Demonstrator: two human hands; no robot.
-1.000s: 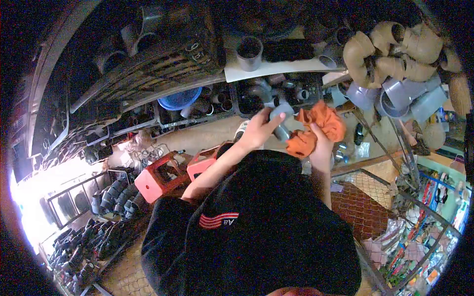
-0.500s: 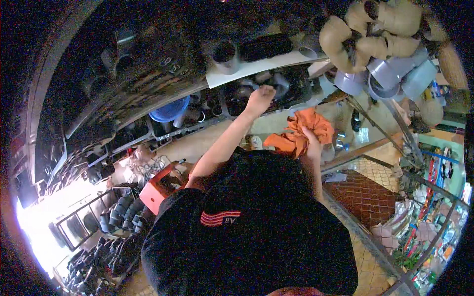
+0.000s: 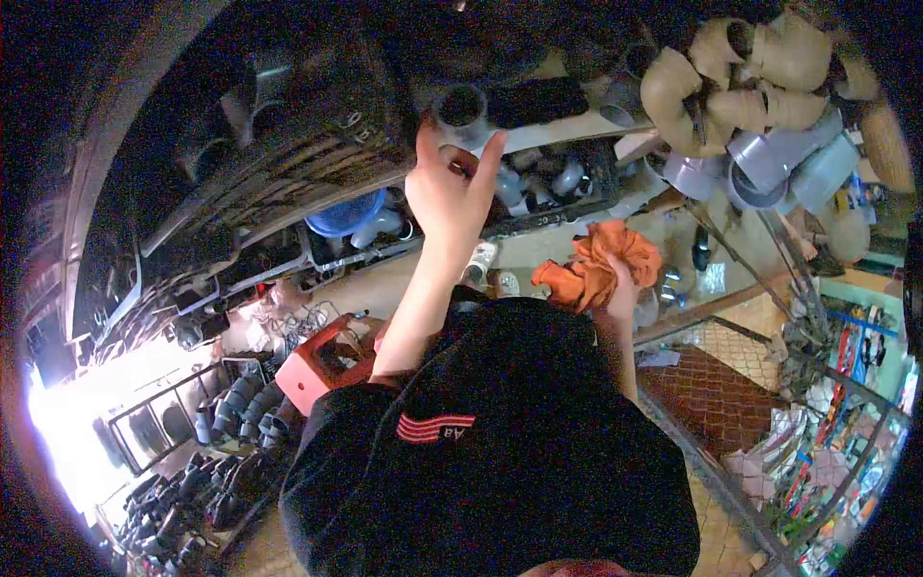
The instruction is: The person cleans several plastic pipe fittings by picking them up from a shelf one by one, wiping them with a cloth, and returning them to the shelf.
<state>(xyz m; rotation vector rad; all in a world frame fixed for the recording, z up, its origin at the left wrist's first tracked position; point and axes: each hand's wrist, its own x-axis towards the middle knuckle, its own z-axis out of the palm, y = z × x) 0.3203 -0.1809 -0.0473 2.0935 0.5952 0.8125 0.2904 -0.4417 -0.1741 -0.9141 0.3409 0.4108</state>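
Observation:
My left hand (image 3: 447, 192) is raised to the white shelf (image 3: 567, 130), thumb and fingers spread, fingertips at the base of a grey pipe socket (image 3: 461, 108) that stands upright there. Whether the fingers grip it I cannot tell. Lower and to the right, my right hand (image 3: 621, 290) is closed on a crumpled orange cloth (image 3: 601, 260) in front of my chest. Under the shelf, a black crate (image 3: 596, 197) holds several grey pipe fittings (image 3: 567, 178).
A blue bowl (image 3: 346, 213) sits in the rack left of the crate. Tan elbow fittings (image 3: 731, 72) and large grey sockets (image 3: 769, 163) hang at upper right. Red stools (image 3: 312, 361) stand on the floor by racks of dark fittings (image 3: 231, 413). A wire mesh rack (image 3: 711, 404) is on my right.
A second ago my left hand held a grey fitting against the cloth. It then reached into the black crate, came away without it, and has now risen to the socket on the shelf. The cloth dropped slightly.

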